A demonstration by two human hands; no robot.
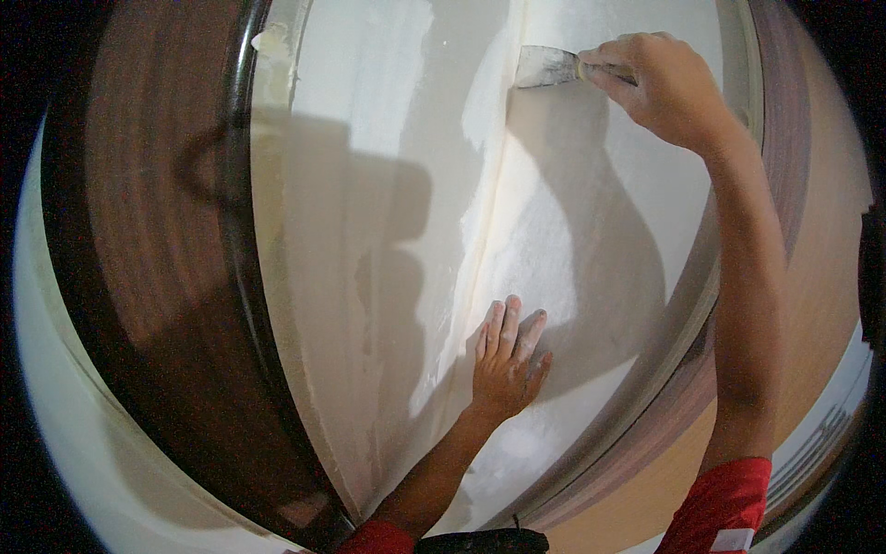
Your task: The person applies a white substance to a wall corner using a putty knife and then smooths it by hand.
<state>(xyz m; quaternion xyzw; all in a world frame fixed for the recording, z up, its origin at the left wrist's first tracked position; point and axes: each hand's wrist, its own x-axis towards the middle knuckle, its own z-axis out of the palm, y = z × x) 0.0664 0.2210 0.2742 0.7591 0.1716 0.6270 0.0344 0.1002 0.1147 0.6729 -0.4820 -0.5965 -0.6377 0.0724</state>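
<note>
My right hand (663, 90), dusted pale at the fingers, grips a putty knife (546, 66) high on a white-and-grey panel (360, 65). The blade's edge lies on a cream seam (489, 212) running down the panel, with white smeared beside it. Lower down, my left hand (508, 360) rests on the panel just right of the seam, fingers stretched out and slightly apart, their tips powdered white. Shadows of my arms and upper body fall across the surface.
A dark wood-grain surface with a glossy edge (148, 240) borders the panel on the left; purplish and tan wood surfaces (812, 231) border it on the right. A pale surface (78, 406) shows at lower left, and a black object (480, 543) at the bottom.
</note>
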